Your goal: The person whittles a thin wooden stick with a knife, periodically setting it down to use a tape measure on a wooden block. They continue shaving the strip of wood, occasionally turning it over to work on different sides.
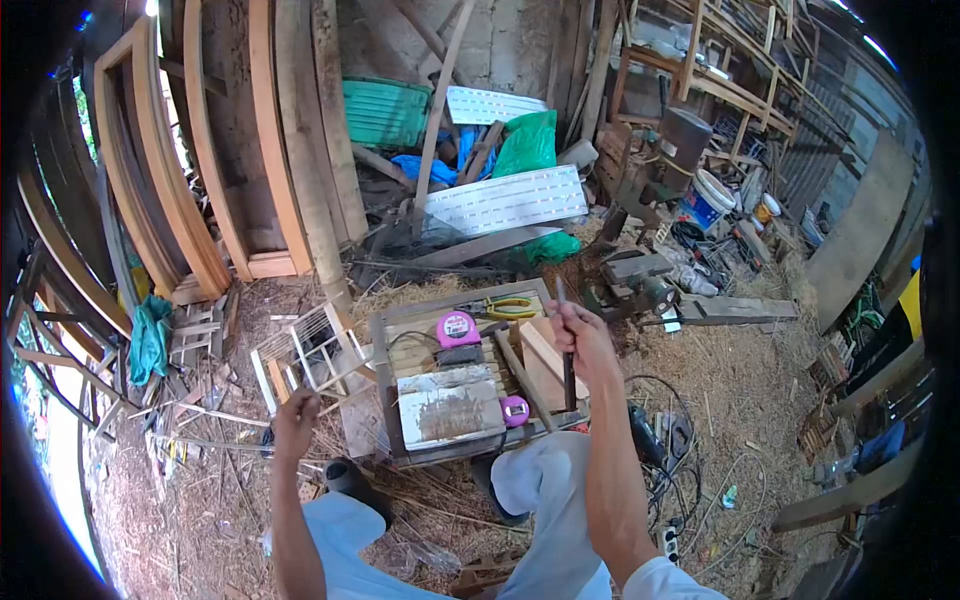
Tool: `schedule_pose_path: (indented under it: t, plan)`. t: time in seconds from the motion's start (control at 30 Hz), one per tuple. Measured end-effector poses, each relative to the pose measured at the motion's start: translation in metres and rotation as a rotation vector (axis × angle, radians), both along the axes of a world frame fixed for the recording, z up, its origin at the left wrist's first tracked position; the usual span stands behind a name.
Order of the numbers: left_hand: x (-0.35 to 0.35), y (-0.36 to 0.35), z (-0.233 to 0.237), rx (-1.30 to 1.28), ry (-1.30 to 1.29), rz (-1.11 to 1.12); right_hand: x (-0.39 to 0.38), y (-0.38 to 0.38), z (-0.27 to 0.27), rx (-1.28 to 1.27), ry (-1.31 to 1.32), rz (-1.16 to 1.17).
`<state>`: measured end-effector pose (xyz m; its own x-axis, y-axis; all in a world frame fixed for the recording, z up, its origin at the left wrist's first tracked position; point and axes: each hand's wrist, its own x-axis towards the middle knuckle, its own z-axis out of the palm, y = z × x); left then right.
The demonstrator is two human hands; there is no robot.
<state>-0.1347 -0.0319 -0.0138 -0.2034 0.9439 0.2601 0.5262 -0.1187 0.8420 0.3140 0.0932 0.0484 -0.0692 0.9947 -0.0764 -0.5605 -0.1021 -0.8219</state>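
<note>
My right hand (590,345) is closed around a long thin dark bar (569,380), held upright over the right side of a low wooden table (392,420). The bar's exact kind I cannot make out. My left hand (295,425) has curled fingers left of the table; what they hold, if anything, is hidden. On the table lie a pink tape measure (457,328), a smaller purple tape measure (514,410), yellow-handled pliers (510,308), a worn white block (450,412), a wooden stick (524,382) and a light wooden board (543,358).
Wooden frames (200,150) lean on the left wall. White patterned panels (508,203) and a green plastic bag (527,143) lie at the back. A paint bucket (708,197) stands back right. A cable (690,485) and a power strip (669,543) lie on the shaving-strewn floor.
</note>
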Motion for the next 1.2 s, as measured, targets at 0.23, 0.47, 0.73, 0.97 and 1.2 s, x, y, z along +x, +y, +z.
schedule_pose_path:
  t: [0.23,0.47,0.73,0.97,1.2]
  plan:
    - [0.104,0.045,0.015,0.149,-0.288,-0.164,-0.114,-0.033,0.010,0.055,-0.495,0.533]
    - [0.136,0.041,0.032,0.299,0.309,-0.221,-0.139,-0.020,-0.023,0.048,-0.307,0.634]
    - [0.124,0.042,0.025,0.488,0.643,-0.178,-0.114,-0.014,-0.014,-0.108,-0.320,0.533]
    - [0.116,0.031,0.009,0.435,0.724,-0.219,-0.099,-0.013,-0.019,-0.098,-0.279,0.441]
    - [0.072,0.017,0.000,0.405,0.802,-0.172,-0.025,0.010,-0.020,-0.109,-0.072,0.184]
